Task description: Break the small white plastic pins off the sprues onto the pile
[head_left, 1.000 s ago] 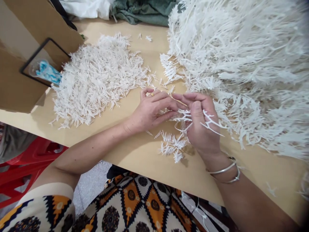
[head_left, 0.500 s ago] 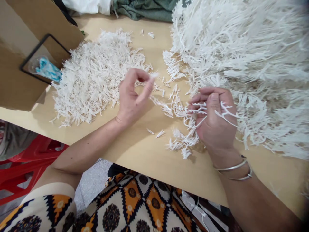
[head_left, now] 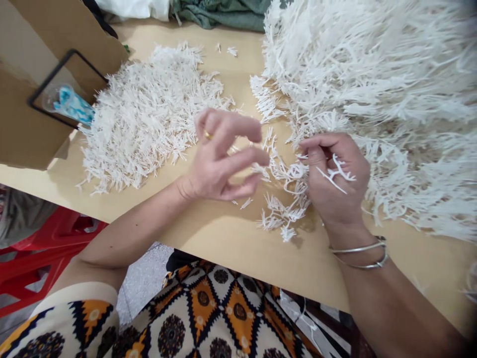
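Observation:
My right hand (head_left: 337, 179) is closed on a white branched plastic sprig (head_left: 337, 174), its forked stems showing across the palm, with thumb and index finger pinched together. Just left of it, my left hand (head_left: 227, 156) hovers over the table with fingers apart and curled, nothing seen between them; a ring shows on one finger. Loose white sprigs (head_left: 283, 216) lie on the table between and below the hands. A heap of small white pieces (head_left: 149, 119) spreads beyond my left hand. At the right rises a bigger heap of long white sprigs (head_left: 391, 89).
A cardboard box (head_left: 22, 74) stands at the far left, with a black wire frame (head_left: 48, 82) and a clear cup with blue contents (head_left: 70, 104) before it. Green cloth (head_left: 223, 15) lies along the back. Red stools (head_left: 48, 253) are below the table's left edge.
My left hand has moved right toward my right hand, and its pinched fingers have spread apart. The white piece at its fingertips is gone. My right hand's fingers have closed further around the sprig.

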